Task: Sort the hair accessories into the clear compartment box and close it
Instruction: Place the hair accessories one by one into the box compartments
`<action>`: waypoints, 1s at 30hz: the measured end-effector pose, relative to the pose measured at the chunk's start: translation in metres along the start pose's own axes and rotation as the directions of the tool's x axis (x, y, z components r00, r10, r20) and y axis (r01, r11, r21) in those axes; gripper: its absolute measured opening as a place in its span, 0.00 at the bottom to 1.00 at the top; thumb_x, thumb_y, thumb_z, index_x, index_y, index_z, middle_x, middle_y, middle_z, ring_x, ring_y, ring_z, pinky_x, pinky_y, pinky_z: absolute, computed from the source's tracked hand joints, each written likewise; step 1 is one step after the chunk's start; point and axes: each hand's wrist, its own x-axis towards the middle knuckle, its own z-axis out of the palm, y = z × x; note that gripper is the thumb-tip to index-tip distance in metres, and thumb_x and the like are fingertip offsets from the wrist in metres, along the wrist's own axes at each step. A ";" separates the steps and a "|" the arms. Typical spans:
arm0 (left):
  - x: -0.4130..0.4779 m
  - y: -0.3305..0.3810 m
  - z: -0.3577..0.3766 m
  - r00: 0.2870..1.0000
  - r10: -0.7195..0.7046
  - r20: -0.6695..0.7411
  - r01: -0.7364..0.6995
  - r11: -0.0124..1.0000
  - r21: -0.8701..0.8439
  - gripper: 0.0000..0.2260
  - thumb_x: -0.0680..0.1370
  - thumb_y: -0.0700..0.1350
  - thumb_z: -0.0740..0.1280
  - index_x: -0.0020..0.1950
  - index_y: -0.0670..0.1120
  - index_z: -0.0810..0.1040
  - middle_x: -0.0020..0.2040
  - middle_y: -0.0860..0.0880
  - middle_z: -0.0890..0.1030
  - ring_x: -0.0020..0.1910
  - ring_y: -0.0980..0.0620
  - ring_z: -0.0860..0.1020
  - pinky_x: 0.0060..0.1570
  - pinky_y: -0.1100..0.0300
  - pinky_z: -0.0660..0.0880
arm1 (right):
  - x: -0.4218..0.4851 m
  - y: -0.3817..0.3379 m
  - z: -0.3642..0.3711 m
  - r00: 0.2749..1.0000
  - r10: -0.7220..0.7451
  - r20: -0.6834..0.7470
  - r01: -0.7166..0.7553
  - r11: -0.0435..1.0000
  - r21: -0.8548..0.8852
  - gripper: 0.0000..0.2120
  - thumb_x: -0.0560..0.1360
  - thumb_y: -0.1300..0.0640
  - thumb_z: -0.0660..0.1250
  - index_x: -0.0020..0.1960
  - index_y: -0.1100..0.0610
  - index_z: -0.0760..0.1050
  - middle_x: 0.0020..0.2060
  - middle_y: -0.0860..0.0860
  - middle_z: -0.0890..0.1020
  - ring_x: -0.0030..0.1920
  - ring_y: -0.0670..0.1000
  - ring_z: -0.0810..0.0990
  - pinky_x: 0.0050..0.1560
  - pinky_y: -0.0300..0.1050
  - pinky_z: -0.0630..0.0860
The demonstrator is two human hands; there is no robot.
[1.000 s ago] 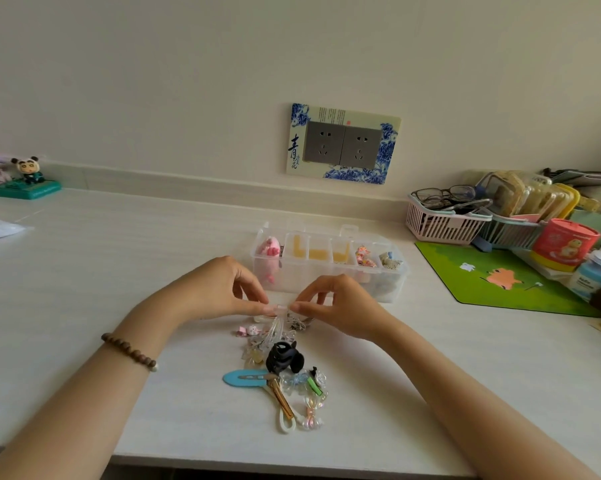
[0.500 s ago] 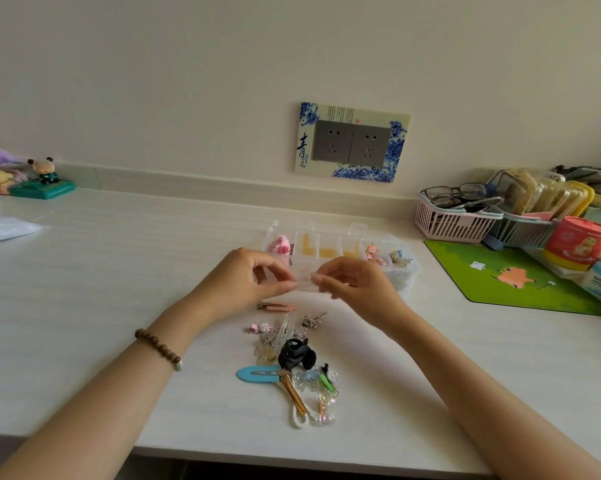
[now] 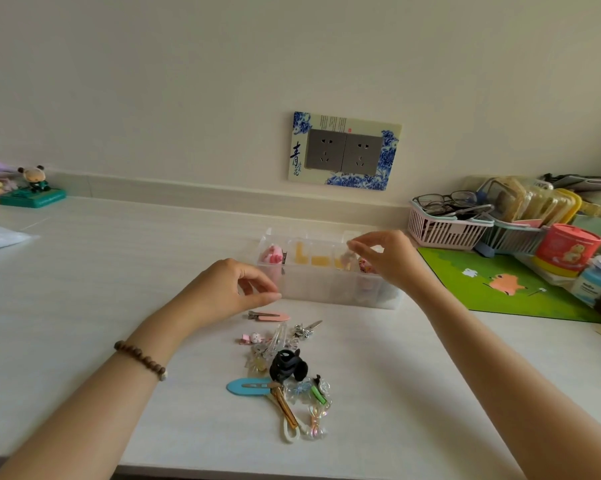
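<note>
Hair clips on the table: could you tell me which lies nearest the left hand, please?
The pink clip, right beside the left hand; the blue clip and black claw clip lie farther off.

Right hand (image 3: 392,259) pinches clip (image 3: 347,255) above clear box (image 3: 327,289), left hand (image 3: 223,292) just beside
</note>
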 end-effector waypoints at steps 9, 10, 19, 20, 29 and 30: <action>-0.004 0.008 0.002 0.978 -0.052 0.201 0.056 0.998 -0.012 0.12 0.63 0.59 0.75 0.41 0.55 0.85 0.38 0.59 0.84 0.30 0.65 0.73 0.31 0.71 0.68 | -0.040 -0.041 0.013 0.968 -0.230 0.102 0.220 0.970 0.103 0.07 0.74 0.51 0.66 0.48 0.50 0.81 0.43 0.41 0.83 0.44 0.41 0.79 0.46 0.37 0.74; -0.004 0.008 0.003 0.974 -0.061 0.220 0.062 0.998 0.001 0.12 0.63 0.59 0.75 0.42 0.55 0.86 0.38 0.59 0.84 0.30 0.66 0.74 0.31 0.72 0.68 | -0.045 -0.043 0.018 0.954 -0.251 0.165 0.237 0.966 0.100 0.08 0.74 0.49 0.66 0.50 0.49 0.81 0.45 0.40 0.83 0.45 0.40 0.79 0.46 0.35 0.74; -0.004 0.011 0.013 0.955 -0.054 0.291 0.081 0.993 -0.082 0.10 0.66 0.53 0.76 0.44 0.50 0.85 0.46 0.54 0.85 0.42 0.62 0.80 0.38 0.74 0.72 | -0.056 -0.038 0.032 0.936 -0.198 0.292 0.142 0.969 0.200 0.08 0.74 0.51 0.67 0.49 0.52 0.81 0.42 0.45 0.83 0.38 0.41 0.78 0.40 0.35 0.75; -0.004 0.011 0.014 0.955 -0.050 0.293 0.082 0.992 -0.097 0.10 0.66 0.53 0.76 0.44 0.50 0.85 0.45 0.53 0.85 0.41 0.61 0.80 0.39 0.73 0.72 | -0.057 -0.037 0.033 0.929 -0.186 0.321 0.120 0.969 0.215 0.08 0.74 0.51 0.67 0.49 0.53 0.81 0.41 0.45 0.83 0.38 0.40 0.78 0.41 0.34 0.76; 0.002 0.014 0.011 0.992 -0.122 -0.034 0.087 0.850 -0.519 0.07 0.74 0.42 0.69 0.48 0.40 0.79 0.33 0.54 0.81 0.26 0.62 0.72 0.26 0.71 0.66 | -0.066 -0.047 0.035 0.927 -0.220 0.305 0.064 0.892 0.448 0.17 0.71 0.47 0.67 0.55 0.54 0.73 0.48 0.49 0.83 0.47 0.49 0.82 0.49 0.44 0.78; 0.002 0.013 0.011 0.989 -0.142 -0.036 0.099 0.830 -0.549 0.07 0.75 0.42 0.68 0.48 0.40 0.79 0.31 0.54 0.81 0.25 0.60 0.70 0.25 0.70 0.65 | -0.067 -0.049 0.034 0.925 -0.260 0.277 0.112 0.883 0.455 0.17 0.69 0.48 0.69 0.55 0.53 0.73 0.50 0.48 0.81 0.48 0.49 0.81 0.50 0.44 0.78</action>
